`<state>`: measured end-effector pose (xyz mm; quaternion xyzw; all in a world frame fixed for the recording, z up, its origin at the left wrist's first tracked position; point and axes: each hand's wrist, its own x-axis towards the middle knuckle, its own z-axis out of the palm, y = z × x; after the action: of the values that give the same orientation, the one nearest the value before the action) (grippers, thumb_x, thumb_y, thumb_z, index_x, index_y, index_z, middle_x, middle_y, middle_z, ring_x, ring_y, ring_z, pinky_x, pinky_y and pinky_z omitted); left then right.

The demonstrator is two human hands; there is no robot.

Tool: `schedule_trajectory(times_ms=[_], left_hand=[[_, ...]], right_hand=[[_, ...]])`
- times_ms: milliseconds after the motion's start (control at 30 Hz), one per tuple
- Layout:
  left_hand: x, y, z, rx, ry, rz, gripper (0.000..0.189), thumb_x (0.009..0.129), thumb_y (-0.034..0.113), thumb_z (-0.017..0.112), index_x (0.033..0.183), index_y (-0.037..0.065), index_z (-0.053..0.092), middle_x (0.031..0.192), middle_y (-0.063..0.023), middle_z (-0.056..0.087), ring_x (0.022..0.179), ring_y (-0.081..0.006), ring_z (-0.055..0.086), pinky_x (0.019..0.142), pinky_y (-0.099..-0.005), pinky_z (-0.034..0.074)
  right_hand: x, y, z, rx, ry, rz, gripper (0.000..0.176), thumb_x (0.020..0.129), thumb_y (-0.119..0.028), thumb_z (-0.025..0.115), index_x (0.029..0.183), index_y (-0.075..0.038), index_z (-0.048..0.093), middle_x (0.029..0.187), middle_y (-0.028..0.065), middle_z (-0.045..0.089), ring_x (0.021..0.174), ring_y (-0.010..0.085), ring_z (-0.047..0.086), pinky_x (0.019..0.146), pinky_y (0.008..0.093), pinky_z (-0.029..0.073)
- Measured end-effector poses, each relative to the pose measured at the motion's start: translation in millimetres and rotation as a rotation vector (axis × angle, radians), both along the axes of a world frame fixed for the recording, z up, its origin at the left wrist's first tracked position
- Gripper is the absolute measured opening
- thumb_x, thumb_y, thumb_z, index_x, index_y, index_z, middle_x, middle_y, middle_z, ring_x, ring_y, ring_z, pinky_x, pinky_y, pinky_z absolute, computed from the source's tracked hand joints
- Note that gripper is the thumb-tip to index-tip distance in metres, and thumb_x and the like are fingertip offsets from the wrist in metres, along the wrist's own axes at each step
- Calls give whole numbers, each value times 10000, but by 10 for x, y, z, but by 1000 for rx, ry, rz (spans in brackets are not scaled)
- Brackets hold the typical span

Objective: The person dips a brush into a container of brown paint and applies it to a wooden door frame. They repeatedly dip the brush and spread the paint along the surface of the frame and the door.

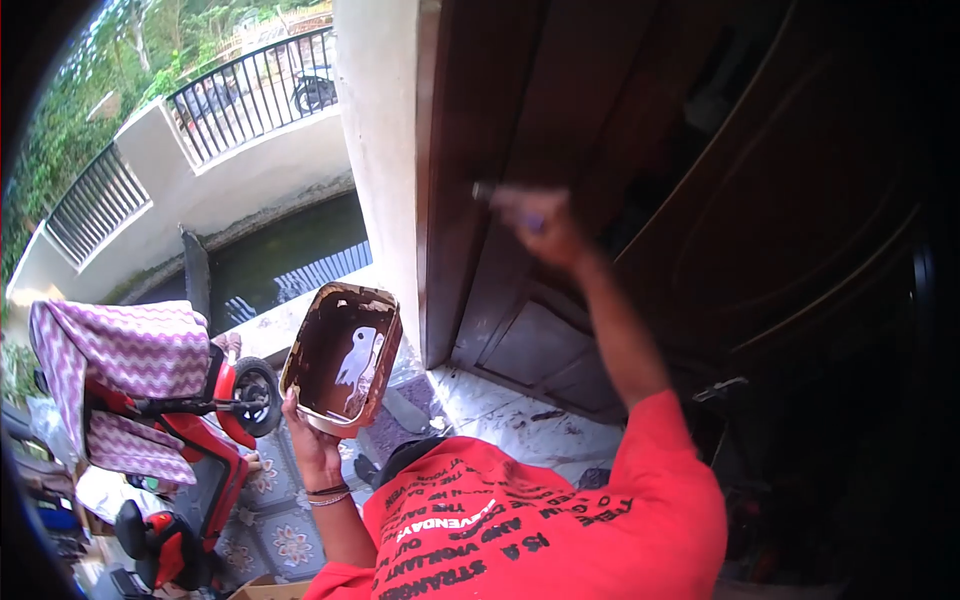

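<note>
My left hand (312,445), lower left of centre, grips the near edge of a rectangular tub (388,335). Brown paint with a shiny patch lies inside it, and pale and brown smears cover the rim. Higher up, my right hand (545,228) is closed on a paintbrush (482,190). Its tip overlaps the dark brown wooden door (480,120) in this view. Motion blurs this hand and the brush slightly. Both arms reach out from a red printed shirt (540,510).
A red electric bike (215,480) stands at left, partly draped with a purple zigzag cloth (140,345). A white wall (385,150) borders the door. Beyond lie dark water (270,265) and a railing (250,95). Patterned tiles (290,540) cover the floor.
</note>
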<state>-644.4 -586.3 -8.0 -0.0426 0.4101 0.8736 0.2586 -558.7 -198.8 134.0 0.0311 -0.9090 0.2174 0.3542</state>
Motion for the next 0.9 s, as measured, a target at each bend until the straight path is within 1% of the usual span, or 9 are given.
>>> schedule_trajectory(times_ms=[133, 267, 367, 433, 533, 667, 767, 833, 900], left_hand=[[-1, 82, 71, 15, -8, -31, 532, 903, 459, 434, 1302, 107, 406, 1267, -70, 510, 1116, -222, 544, 884, -377, 496], [-12, 127, 48, -8, 12, -68, 522, 897, 457, 451, 1287, 111, 422, 1231, -70, 532, 1019, -201, 576, 826, -363, 499], [-20, 187, 17, 11, 6, -86, 497, 907, 434, 446, 1280, 106, 429, 1217, -60, 541, 1030, -195, 560, 827, -352, 472], [-38, 189, 7, 0, 24, -97, 493, 906, 424, 448, 1280, 104, 429, 1216, -59, 542, 1031, -194, 559, 818, -349, 471], [-40, 209, 31, 6, -1, -104, 494, 903, 418, 450, 1282, 102, 428, 1227, -63, 537, 1061, -196, 549, 846, -351, 467], [-126, 89, -169, 20, 10, -175, 532, 891, 429, 461, 1308, 105, 404, 1277, -70, 505, 1147, -207, 514, 929, -353, 444], [-21, 165, -21, -2, -3, -143, 540, 890, 437, 458, 1310, 105, 398, 1288, -66, 495, 1134, -211, 526, 904, -353, 462], [-61, 150, -41, -17, 9, -132, 548, 890, 438, 461, 1313, 98, 390, 1286, -69, 495, 1140, -222, 523, 898, -375, 478], [-29, 179, 26, -11, 20, -134, 549, 890, 436, 463, 1314, 96, 389, 1286, -71, 495, 1142, -224, 522, 904, -379, 477]], right_hand=[[-29, 137, 1200, 233, 374, -66, 233, 773, -90, 684, 1006, -94, 682, 963, 136, 671, 861, 258, 668, 728, 324, 532], [-67, 198, 1118, 363, 547, -236, 224, 786, -67, 667, 1005, -109, 687, 994, 109, 670, 884, 262, 663, 731, 326, 529], [-96, 105, 365, 343, 431, -172, 338, 760, -20, 641, 1082, -124, 646, 1248, 88, 554, 1029, 258, 609, 830, 337, 520], [-67, 56, -326, 224, 293, -183, 374, 748, -4, 632, 1102, -126, 629, 1309, 78, 505, 1064, 259, 590, 844, 343, 519], [77, -132, -1179, 40, 139, -210, 331, 753, 2, 625, 1064, -109, 644, 1282, 85, 526, 1047, 267, 599, 838, 338, 520], [175, -206, -1741, -48, 3, -136, 279, 760, -8, 620, 1025, -86, 658, 1171, 110, 600, 1013, 288, 610, 838, 343, 515], [126, -73, -1377, -83, -238, -42, 259, 764, -14, 614, 1012, -71, 661, 1096, 122, 633, 1005, 292, 612, 855, 352, 503], [24, 82, -879, -13, -231, -126, 242, 768, -25, 611, 1001, -67, 663, 1094, 129, 631, 1002, 282, 614, 872, 353, 493], [10, 120, -176, -19, -6, -70, 238, 770, -20, 614, 994, -82, 664, 1083, 122, 636, 996, 282, 616, 868, 351, 495]])
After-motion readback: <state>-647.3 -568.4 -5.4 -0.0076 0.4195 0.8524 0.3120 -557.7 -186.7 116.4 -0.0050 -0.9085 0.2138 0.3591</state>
